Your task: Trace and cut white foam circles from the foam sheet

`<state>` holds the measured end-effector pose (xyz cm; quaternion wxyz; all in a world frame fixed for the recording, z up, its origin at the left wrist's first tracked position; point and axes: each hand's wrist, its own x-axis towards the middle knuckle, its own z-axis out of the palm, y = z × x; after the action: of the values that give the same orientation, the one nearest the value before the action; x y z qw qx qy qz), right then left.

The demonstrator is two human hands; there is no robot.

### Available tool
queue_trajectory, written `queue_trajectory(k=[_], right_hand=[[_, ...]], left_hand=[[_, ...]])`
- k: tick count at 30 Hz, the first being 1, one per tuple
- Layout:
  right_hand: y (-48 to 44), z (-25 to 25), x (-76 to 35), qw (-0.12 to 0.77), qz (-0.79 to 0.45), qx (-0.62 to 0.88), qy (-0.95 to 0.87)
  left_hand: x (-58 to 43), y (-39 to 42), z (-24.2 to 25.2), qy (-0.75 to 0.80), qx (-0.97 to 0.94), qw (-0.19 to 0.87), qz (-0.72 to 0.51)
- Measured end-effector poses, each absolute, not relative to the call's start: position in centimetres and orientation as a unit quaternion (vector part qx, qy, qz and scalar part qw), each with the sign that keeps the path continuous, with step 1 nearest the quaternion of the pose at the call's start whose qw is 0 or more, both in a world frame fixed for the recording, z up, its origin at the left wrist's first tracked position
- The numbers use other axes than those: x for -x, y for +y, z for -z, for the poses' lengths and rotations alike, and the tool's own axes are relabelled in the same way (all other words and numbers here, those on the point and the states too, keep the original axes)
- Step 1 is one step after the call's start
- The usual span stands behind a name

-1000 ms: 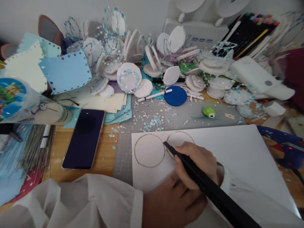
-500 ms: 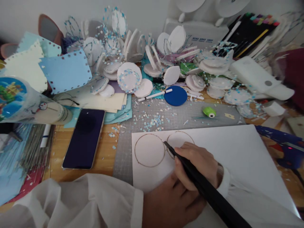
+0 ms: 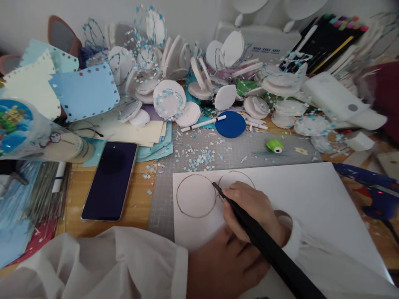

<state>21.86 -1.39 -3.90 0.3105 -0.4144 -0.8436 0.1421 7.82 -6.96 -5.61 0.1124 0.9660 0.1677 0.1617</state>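
Note:
My right hand (image 3: pixel 252 207) is closed around a long black craft knife (image 3: pixel 258 236), its narrow slanted tip touching the right rim of the left drawn circle (image 3: pixel 177 195). A second circle (image 3: pixel 238 171) lies beside it, partly hidden behind my right hand. Both brown outlines are on a large white sheet (image 3: pixel 311 195). My left hand (image 3: pixel 224 265) rests flat on the sheet just below my right hand, fingers stretched to the right and holding nothing. Under the sheet is a grey cutting mat (image 3: pixel 162 195), strewn with small blue and white star confetti (image 3: pixel 202 158).
A phone (image 3: pixel 110 182) and a clear cup (image 3: pixel 46 133) are at left. White foam discs (image 3: pixel 170 99) crowd the back, near a blue disc (image 3: pixel 230 124) and a green punch (image 3: pixel 274 145). A blue glue gun (image 3: pixel 374 182) with a red light lies at right.
My right hand and the knife have shifted slightly left and up, bringing the tip onto the left circle's edge. My left hand stays in place.

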Motion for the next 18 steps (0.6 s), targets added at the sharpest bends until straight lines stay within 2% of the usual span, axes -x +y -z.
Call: queue_trajectory(k=[9, 18], right_hand=[[-1.54, 3.64, -21.87, 0.293, -0.203, 0.426, -0.832], [-1.67, 3.90, -22.55, 0.266, -0.230, 0.455, -0.818]], left_hand=[[-7.52, -6.93, 5.33, 0.160, -0.963, 0.161, -0.144], [-7.62, -6.68, 5.31, 0.155, -0.964, 0.164, -0.138]])
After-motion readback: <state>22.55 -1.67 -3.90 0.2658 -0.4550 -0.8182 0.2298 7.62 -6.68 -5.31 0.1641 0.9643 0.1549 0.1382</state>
